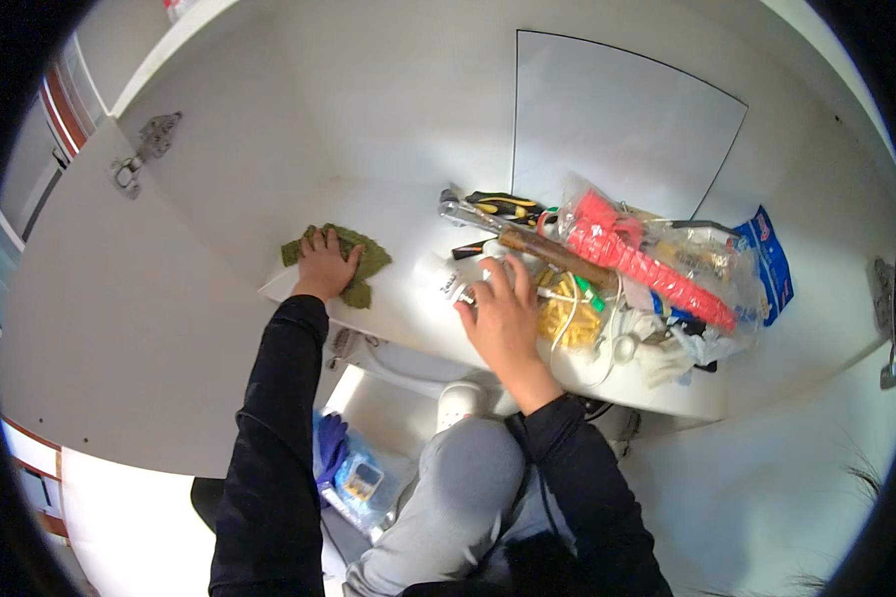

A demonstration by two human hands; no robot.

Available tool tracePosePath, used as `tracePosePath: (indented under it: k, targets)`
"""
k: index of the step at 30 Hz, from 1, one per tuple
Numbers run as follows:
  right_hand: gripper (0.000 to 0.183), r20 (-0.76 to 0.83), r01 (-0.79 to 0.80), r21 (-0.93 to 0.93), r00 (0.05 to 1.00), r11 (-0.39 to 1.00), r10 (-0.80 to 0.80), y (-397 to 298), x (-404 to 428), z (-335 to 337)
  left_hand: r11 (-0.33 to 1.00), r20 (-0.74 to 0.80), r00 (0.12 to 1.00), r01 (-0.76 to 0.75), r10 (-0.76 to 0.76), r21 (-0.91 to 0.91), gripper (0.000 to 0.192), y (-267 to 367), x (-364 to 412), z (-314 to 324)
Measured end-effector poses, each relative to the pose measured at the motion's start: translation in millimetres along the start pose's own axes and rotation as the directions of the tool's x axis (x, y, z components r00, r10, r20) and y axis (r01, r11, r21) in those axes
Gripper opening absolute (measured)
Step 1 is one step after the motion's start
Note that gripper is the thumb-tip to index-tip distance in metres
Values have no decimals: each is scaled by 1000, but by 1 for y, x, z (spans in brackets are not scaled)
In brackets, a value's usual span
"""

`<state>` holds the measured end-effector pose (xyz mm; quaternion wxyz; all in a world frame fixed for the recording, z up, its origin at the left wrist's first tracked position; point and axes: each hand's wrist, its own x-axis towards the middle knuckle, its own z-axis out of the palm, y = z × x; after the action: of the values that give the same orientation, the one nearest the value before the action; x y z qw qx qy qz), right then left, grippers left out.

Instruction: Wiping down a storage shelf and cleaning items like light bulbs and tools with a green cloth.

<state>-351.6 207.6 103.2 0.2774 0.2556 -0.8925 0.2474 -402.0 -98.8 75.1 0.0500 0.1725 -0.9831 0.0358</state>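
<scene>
My left hand (325,266) lies flat on a crumpled green cloth (377,263), fingers spread, on the white cabinet shelf (411,216). My right hand (506,321) is over the shelf's middle, with fingers bent and apart. Its thumb and index finger are at one end of a small white object bearing writing (442,281); whether they grip it cannot be made out. Beyond those fingers lies a ratchet wrench (467,213). Beside the hand, to its right, is a clear bag of yellow plugs (571,321), crossed by a white cable (614,321).
A pile on the right includes a red plastic-wrapped item (649,269), yellow-black pliers (509,207) and a blue packet (773,265). An open cabinet door (119,328) stands left. Below the shelf, purple gloves (333,446) lie with a blue bagged item (366,448) near my knee (474,463).
</scene>
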Motion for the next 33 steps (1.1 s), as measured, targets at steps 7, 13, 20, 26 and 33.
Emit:
tracePosePath:
  k: [7, 13, 20, 26, 33]
  targets:
    - [31, -19, -20, -48, 1000, 999, 19, -4, -7, 0, 992, -46, 991, -130, 130, -3, 76, -3, -72, -12]
    - [25, -41, -12, -75, 999, 997, 9, -6, -16, -2, 929, -153, 925, -362, 348, -78, 66, 2, -117, -20]
    - [34, 176, 110, -385, 983, 916, -44, -9, -16, 12, 806, -197, 850, -526, 488, -272, 41, -3, -149, -29]
    - [35, 354, 199, -310, 932, 930, -82, -13, -5, 1, 870, -141, 916, -401, 375, -289, 45, -9, -119, -13]
    - [37, 239, 156, -312, 968, 937, -81, -5, -15, 0, 968, -92, 968, -222, 232, 115, 52, -26, -46, 18]
